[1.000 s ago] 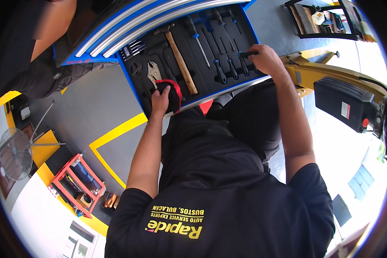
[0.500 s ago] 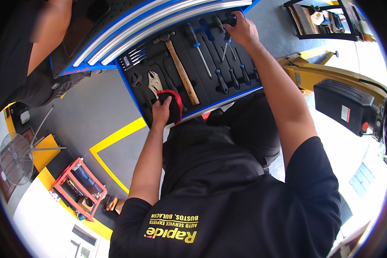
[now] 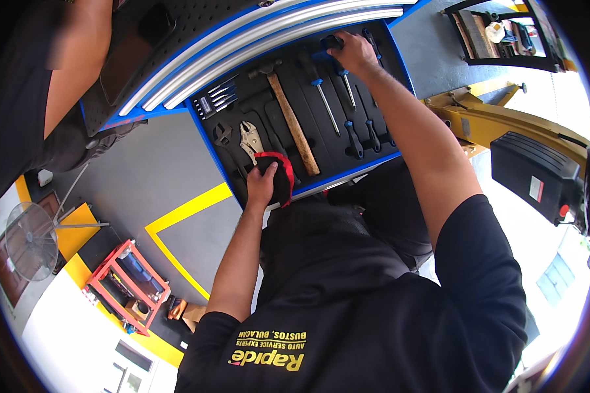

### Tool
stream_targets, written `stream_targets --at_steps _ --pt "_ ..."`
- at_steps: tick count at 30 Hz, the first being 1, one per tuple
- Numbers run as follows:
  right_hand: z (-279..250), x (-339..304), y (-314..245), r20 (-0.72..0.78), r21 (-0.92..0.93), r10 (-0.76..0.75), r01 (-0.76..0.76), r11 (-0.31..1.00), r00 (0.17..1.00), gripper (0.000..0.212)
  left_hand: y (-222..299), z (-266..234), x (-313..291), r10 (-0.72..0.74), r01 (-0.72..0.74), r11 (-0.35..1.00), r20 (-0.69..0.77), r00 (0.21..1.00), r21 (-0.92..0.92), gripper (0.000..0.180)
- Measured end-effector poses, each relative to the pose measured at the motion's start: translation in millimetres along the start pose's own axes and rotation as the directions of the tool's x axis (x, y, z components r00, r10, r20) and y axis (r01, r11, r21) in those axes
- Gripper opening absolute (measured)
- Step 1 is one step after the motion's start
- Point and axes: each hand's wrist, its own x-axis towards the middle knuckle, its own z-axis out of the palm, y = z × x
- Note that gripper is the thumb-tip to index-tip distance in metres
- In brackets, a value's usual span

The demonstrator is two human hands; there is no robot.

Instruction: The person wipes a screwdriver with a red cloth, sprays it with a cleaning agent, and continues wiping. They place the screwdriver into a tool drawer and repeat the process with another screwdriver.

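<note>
My left hand (image 3: pixel 261 186) is closed on a black cloth item with red trim (image 3: pixel 283 177) at the drawer's near left corner. Locking pliers (image 3: pixel 250 140) lie just beyond it, and an adjustable wrench (image 3: pixel 223 136) sits to their left. Toward the far side of the drawer, my right hand (image 3: pixel 357 55) has its fingers curled round the dark handle of a screwdriver (image 3: pixel 345 80), whose shaft points toward me. Its fingers partly hide the handle. Left of it lies another blue-and-black screwdriver (image 3: pixel 317 85). A wooden-handled hammer (image 3: pixel 292 121) rests mid-drawer.
The open tool drawer (image 3: pixel 211 156) has black foam and smaller screwdrivers (image 3: pixel 354 139) near its front. Closed drawers (image 3: pixel 196 72) rise beyond it. Another person's arm (image 3: pixel 78 59) is at far left. A yellow lift arm (image 3: pixel 505 118) stands right; a red cart (image 3: pixel 128 288) stands left.
My right hand has moved left across the screwdrivers, from one handle to the neighbouring one. The left hand keeps hold of the black cloth item. The whole view has shifted slightly.
</note>
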Motion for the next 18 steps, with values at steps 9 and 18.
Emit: stream_targets --at_steps 9,18 --pt "3.4 -38.5 0.8 -0.024 0.146 0.013 -0.01 0.989 1.0 0.054 4.6 -0.6 -0.7 -0.004 0.004 1.0 0.011 1.0 0.011 0.029" --pt "21.5 -52.9 -10.6 -0.02 0.099 0.048 -0.046 0.994 0.999 0.057 -0.3 -1.1 1.2 0.014 -0.013 1.0 0.008 1.0 -0.024 0.028"
